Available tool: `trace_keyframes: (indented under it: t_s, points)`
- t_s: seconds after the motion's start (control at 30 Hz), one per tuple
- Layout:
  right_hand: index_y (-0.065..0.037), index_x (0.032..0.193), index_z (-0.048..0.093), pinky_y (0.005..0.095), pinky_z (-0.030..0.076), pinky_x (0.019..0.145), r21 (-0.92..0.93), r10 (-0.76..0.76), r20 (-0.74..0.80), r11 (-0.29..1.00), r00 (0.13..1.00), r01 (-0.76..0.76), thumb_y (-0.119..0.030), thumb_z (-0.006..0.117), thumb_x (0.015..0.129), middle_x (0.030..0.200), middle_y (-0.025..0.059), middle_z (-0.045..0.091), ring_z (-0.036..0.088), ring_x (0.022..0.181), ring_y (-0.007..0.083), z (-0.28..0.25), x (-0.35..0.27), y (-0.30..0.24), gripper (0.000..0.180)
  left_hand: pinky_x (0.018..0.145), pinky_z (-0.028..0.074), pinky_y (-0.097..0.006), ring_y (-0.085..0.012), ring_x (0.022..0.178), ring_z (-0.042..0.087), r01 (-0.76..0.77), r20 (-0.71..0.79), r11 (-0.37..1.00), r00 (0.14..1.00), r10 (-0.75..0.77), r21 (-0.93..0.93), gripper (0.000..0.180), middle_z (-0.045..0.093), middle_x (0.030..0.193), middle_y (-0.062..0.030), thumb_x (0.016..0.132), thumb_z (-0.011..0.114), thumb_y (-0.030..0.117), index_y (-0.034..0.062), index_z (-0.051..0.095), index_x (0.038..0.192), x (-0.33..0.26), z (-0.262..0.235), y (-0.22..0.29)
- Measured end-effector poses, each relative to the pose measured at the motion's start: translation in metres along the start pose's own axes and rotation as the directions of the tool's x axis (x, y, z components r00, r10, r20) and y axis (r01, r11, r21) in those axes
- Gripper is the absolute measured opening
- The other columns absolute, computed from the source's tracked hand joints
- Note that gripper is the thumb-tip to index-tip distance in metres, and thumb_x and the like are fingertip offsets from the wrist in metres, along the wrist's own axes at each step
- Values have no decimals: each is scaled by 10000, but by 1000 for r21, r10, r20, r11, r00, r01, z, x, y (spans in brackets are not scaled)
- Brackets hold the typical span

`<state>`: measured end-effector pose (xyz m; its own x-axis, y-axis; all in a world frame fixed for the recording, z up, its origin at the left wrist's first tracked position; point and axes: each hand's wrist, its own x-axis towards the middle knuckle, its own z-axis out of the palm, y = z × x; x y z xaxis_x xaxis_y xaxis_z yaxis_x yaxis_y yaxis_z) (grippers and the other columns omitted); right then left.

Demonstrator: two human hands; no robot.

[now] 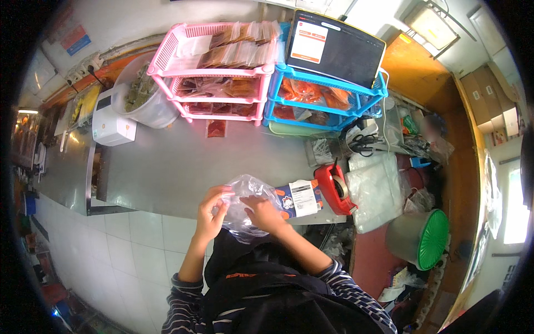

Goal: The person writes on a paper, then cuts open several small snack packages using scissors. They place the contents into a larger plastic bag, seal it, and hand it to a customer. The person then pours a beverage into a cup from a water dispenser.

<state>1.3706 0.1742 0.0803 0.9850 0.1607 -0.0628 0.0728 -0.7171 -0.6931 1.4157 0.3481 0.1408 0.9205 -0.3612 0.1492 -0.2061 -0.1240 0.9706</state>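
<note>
A clear plastic bag [238, 218] is held up at the front edge of the metal counter, its film crumpled and its mouth spread. My left hand [211, 214] pinches the bag's left rim between thumb and fingers. On the right side, my right hand [267, 216] reaches across the bag with fingers stretched and parted; whether the fingertips are inside the film or against it, I cannot tell. Just right of the bag lies a blue and orange printed packet [286, 201] with a white paper label [303, 198] on it.
A red tape dispenser [334, 188] stands beside a stack of clear plastic bags [374, 192]. Behind are pink tiered baskets [214, 71] of sachets, blue baskets [328, 106], a screen [336, 47], scissors [363, 143] and a white label printer [113, 119]. A green-lidded tub [431, 239] sits right.
</note>
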Motion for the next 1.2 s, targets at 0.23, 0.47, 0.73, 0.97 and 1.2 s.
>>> trace_keyframes:
  t_s: [0.23, 0.47, 0.73, 0.97, 1.2]
  points:
    - [-14, 893, 588, 286, 524, 667, 594, 115, -37, 801, 993, -70, 125, 553, 666, 894, 94, 607, 643, 756, 198, -88, -3, 34, 269, 514, 429, -211, -67, 565, 497, 265, -29, 940, 960, -277, -217, 305, 589, 1065, -92, 835, 405, -85, 17, 565, 1074, -3, 10, 15]
    - [-145, 1276, 394, 447, 355, 998, -146, -52, 99, 987, 994, 66, -117, 764, 565, 1269, 124, 428, 364, 1224, 322, -101, -6, 95, 802, 448, 385, -190, -48, 508, 463, 131, -115, 991, 984, -132, -16, 290, 606, 982, -48, 837, 460, -73, 29, 563, 1089, -1, 15, 23]
    - [-209, 1419, 140, 540, 342, 952, -466, 225, 249, 881, 942, -87, -262, 849, 400, 1234, 194, 390, 394, 1156, 372, -79, -2, 112, 1243, 454, 290, -167, -41, 549, 442, 118, -41, 988, 993, -115, 98, 280, 622, 1077, -67, 854, 593, 147, 14, 572, 1099, -9, -1, 17]
    - [-70, 1431, 111, 484, 332, 942, -331, 43, 69, 943, 997, -18, -224, 829, 405, 1226, 211, 369, 371, 1150, 393, -178, 11, -33, 1261, 764, 498, -286, -208, 1026, 575, -36, -122, 995, 991, 48, 94, 270, 596, 1129, -118, 888, 534, 163, -1, 593, 1095, -18, -4, -6]
    - [-81, 1433, 104, 514, 269, 1030, 440, -484, 67, 799, 872, 410, -181, 859, 427, 1304, 268, 282, 312, 1212, 438, -55, 16, -32, 1262, 838, 462, -331, -212, 984, 576, 7, -228, 976, 972, -58, -217, 408, 560, 1202, -130, 972, 371, 288, -10, 478, 1229, -30, 1, -39]
